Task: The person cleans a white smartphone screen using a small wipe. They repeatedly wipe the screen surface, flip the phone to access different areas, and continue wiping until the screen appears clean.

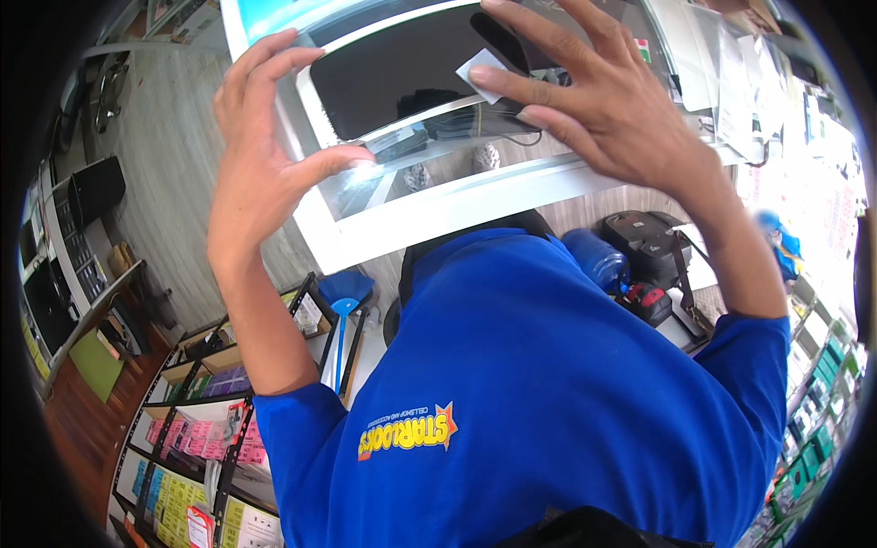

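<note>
A dark, glossy phone-like slab (390,79) with rounded corners lies at the top centre over a white-framed glass counter (438,216). My left hand (257,137) is at its left end, fingers and thumb apart, the fingertips by the upper left corner and the thumb below the lower left one. A small pale square piece (488,90) rests over the slab's right part, with a fingertip of my right hand (582,89) on it. The other fingers of that hand are spread above the right end. Whether the left fingertips press the slab is unclear.
Under the glass are dark coiled cables (452,127). Clear plastic sleeves (726,89) stand at the upper right. Beside my body are a blue dustpan-like tool (346,305), a blue water bottle (596,259), a black bag (640,243) and shelves of small boxes (199,438).
</note>
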Action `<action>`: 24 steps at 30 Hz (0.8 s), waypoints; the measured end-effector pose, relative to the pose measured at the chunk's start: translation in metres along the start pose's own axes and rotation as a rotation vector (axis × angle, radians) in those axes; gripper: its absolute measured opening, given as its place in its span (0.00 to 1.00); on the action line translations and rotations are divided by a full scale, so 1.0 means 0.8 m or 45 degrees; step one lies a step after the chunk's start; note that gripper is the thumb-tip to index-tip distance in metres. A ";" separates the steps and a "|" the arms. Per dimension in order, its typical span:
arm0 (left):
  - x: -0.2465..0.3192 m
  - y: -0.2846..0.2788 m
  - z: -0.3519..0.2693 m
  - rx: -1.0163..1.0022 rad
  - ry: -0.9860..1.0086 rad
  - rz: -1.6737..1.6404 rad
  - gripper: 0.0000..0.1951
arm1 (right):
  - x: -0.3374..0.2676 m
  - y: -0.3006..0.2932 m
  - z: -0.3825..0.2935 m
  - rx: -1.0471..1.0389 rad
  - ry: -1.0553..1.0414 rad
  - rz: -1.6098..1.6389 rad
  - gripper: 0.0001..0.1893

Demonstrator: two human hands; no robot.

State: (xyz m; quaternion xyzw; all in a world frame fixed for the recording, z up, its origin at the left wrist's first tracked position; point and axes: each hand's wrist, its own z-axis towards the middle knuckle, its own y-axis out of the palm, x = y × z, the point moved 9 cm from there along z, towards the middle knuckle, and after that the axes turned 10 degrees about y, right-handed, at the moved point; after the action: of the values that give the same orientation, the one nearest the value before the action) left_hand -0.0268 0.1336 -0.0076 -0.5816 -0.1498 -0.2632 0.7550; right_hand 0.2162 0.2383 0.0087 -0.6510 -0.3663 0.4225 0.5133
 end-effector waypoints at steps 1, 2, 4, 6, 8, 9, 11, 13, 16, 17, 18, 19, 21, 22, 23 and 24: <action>0.003 -0.001 0.000 0.011 0.028 0.000 0.52 | -0.009 0.002 0.001 -0.013 0.047 0.029 0.24; 0.005 -0.001 0.001 0.009 0.043 0.011 0.52 | -0.034 -0.001 0.016 0.267 -0.082 -0.020 0.24; 0.004 0.000 0.000 -0.020 -0.004 0.011 0.54 | -0.060 0.008 0.027 0.271 -0.056 0.091 0.24; 0.007 -0.002 0.001 -0.026 0.010 0.019 0.53 | -0.082 0.015 0.037 0.268 -0.030 0.103 0.23; 0.006 -0.002 -0.001 -0.066 -0.029 0.007 0.56 | -0.095 0.018 0.046 0.239 0.021 0.177 0.23; 0.004 -0.002 -0.001 -0.086 -0.046 -0.001 0.57 | -0.100 0.017 0.049 0.224 0.048 0.211 0.23; 0.009 -0.006 0.000 -0.082 0.011 -0.054 0.53 | -0.111 0.004 0.058 0.373 -0.010 0.182 0.22; 0.007 -0.005 0.006 -0.066 0.027 -0.008 0.52 | -0.113 0.003 0.069 0.377 0.009 0.083 0.22; 0.006 -0.005 0.005 -0.026 -0.013 -0.047 0.50 | -0.105 -0.001 0.082 0.413 0.061 0.005 0.22; 0.006 -0.004 0.004 -0.032 -0.026 -0.060 0.50 | -0.099 -0.002 0.085 0.415 0.086 -0.022 0.22; 0.007 -0.004 0.003 -0.039 -0.038 -0.072 0.50 | -0.093 -0.006 0.085 0.418 0.112 -0.048 0.22; 0.007 -0.004 0.003 -0.047 -0.050 -0.084 0.49 | -0.086 -0.009 0.085 0.421 0.138 -0.073 0.23; 0.008 -0.005 0.005 -0.037 -0.037 -0.069 0.49 | -0.064 -0.012 0.078 0.339 0.243 -0.146 0.24; 0.008 -0.005 0.006 -0.032 -0.031 -0.062 0.49 | -0.051 -0.014 0.073 0.298 0.291 -0.180 0.24; 0.006 -0.004 0.005 -0.049 -0.052 -0.080 0.48 | -0.039 -0.016 0.065 0.257 0.339 -0.213 0.24; 0.004 -0.002 0.002 -0.067 -0.073 -0.098 0.48 | -0.031 -0.021 0.059 0.294 0.346 -0.194 0.24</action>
State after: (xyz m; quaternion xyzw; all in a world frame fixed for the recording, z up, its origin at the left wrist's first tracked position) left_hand -0.0249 0.1344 -0.0043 -0.6024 -0.1865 -0.2793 0.7241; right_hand 0.1627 0.2360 0.0241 -0.6090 -0.2909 0.3298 0.6600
